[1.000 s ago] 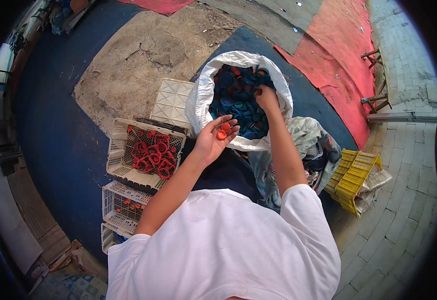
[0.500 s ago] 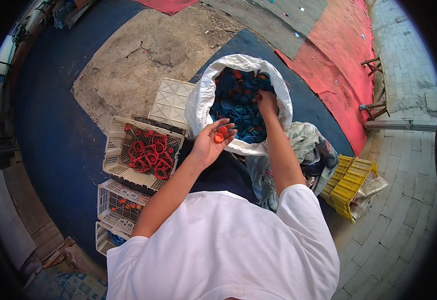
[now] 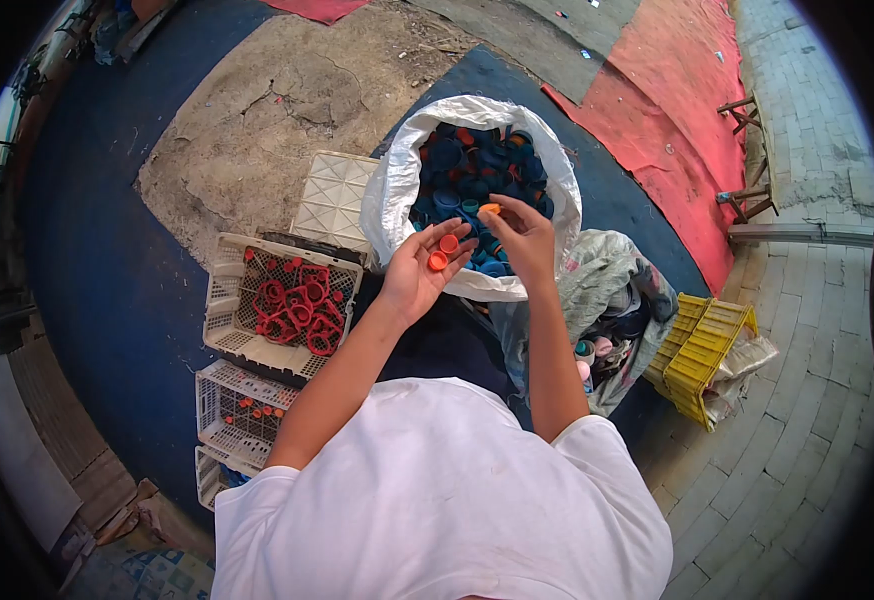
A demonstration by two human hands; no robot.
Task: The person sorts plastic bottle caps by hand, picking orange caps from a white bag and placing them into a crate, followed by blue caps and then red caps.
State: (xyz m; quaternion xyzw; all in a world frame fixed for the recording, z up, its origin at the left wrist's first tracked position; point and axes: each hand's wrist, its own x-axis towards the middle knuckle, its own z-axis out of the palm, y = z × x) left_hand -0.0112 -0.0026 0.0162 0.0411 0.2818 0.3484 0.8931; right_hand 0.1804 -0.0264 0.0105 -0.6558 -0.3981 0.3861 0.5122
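Observation:
A white woven sack (image 3: 382, 205) stands before me, filled with mostly blue plastic caps (image 3: 447, 155) and some orange ones. My left hand (image 3: 419, 272) is palm up at the sack's near rim, fingers slightly curled, holding two orange-red bottle caps (image 3: 439, 261). Over the sack's opening, my right hand (image 3: 527, 245) pinches an orange bottle cap (image 3: 490, 209) between thumb and fingers. The two hands are close together but apart.
At left, a crate (image 3: 222, 310) holds red ring-shaped pieces (image 3: 297, 305); a smaller crate (image 3: 219, 400) below has orange caps. A plastic bag (image 3: 597, 270) of mixed items sits right of the sack, beside a yellow crate (image 3: 702, 350). A wooden stool (image 3: 747, 200) stands farther right.
My right hand has come up out of the caps and back towards my left hand, now with an orange bottle cap in its fingers. My left hand has barely moved.

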